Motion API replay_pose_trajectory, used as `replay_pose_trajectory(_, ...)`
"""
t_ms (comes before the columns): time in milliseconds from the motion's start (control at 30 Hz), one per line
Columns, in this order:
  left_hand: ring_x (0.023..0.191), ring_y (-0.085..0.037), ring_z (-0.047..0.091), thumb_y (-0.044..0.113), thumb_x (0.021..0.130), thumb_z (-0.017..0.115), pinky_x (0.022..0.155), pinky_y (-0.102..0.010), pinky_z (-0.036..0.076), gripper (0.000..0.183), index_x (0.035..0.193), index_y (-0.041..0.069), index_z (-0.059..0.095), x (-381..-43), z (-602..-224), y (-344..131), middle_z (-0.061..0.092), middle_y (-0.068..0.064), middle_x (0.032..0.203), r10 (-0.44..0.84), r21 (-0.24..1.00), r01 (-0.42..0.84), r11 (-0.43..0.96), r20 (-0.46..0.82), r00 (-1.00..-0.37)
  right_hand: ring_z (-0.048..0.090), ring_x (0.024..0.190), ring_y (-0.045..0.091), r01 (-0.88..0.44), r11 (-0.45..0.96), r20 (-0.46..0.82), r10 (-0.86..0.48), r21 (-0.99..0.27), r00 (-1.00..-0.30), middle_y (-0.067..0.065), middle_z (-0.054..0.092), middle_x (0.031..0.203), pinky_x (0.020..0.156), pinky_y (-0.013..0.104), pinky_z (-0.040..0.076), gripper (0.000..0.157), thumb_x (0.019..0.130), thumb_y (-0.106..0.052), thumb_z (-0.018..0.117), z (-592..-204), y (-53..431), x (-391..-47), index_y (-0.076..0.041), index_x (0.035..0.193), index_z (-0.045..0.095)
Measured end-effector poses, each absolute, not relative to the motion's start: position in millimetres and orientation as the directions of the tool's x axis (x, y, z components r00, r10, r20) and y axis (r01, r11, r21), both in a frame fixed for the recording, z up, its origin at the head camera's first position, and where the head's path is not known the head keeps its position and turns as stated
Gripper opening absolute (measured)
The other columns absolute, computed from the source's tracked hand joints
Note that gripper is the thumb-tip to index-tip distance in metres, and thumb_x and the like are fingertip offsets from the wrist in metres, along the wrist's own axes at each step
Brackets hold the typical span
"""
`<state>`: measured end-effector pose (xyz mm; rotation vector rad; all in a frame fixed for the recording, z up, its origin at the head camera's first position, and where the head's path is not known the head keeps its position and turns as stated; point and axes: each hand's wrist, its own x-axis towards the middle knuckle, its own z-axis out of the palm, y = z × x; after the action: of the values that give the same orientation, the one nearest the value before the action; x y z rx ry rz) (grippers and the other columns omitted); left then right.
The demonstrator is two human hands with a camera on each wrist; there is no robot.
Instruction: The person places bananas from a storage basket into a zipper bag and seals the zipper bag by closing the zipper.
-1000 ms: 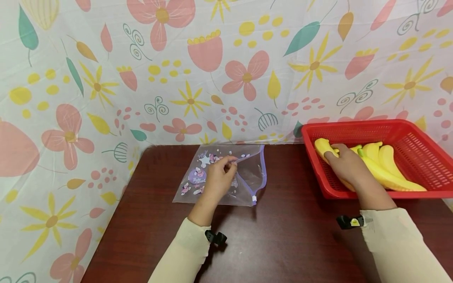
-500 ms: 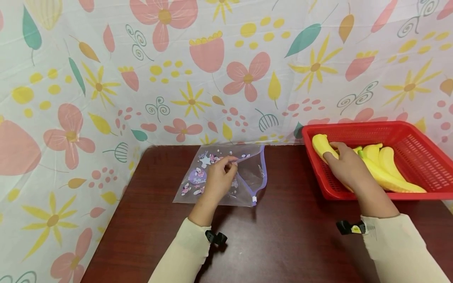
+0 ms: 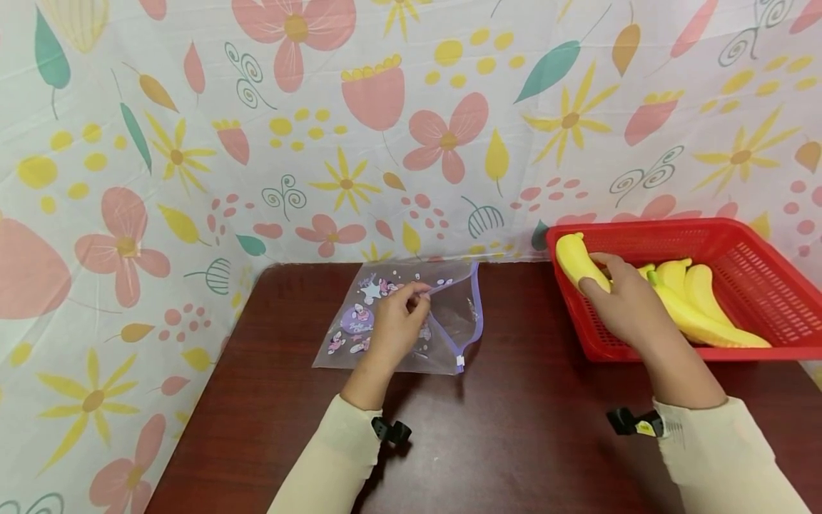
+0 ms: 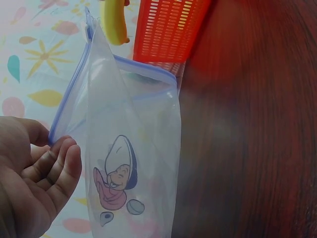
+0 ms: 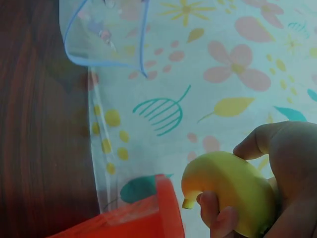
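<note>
A clear zip bag point(image 3: 347, 350) with purple edging and cartoon prints lies on the table, its mouth gaping toward the right. My left hand point(image 3: 394, 325) pinches the upper edge of that mouth between thumb and fingers, as the left wrist view also shows point(image 4: 47, 173). My right hand point(image 3: 632, 303) grips a yellow banana point(image 3: 573, 258) at the left side of the red basket point(image 3: 594, 343). In the right wrist view the banana point(image 5: 223, 183) sits between thumb and fingers, its stem end pointing out.
Several more bananas point(image 3: 706, 325) lie inside the basket, at the table's back right. A white flowered cloth point(image 3: 449, 178) hangs behind the dark wooden table point(image 3: 507, 428) and along its left side.
My right hand has lifted the banana up and slightly left, toward the basket's left rim. The left hand and the bag have stayed where they were.
</note>
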<state>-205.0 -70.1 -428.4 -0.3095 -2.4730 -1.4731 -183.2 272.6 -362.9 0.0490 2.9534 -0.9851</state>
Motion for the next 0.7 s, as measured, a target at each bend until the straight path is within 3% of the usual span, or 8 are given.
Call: replay_pose_trajectory(700, 0.057, -0.007, 0.056, 0.014, 0.097, 0.061, 0.054, -0.021, 0.046, 0.021, 0.112, 0.006, 0.074, -204.5, -428.0, -69.2, 0.066, -0.002, 0.071, 0.059, 0.821, 0.309, 0.480, 0.321, -0.945, 0.045, 0.119, 0.040, -0.088, 0.802, 0.042, -0.079, -0.591, -0.996, 0.024, 0.047, 0.142, 0.101, 0.066, 0.044, 0.066, 0.100, -0.036, 0.057, -360.3, 244.0, -166.4, -0.005, 0.154, 0.036)
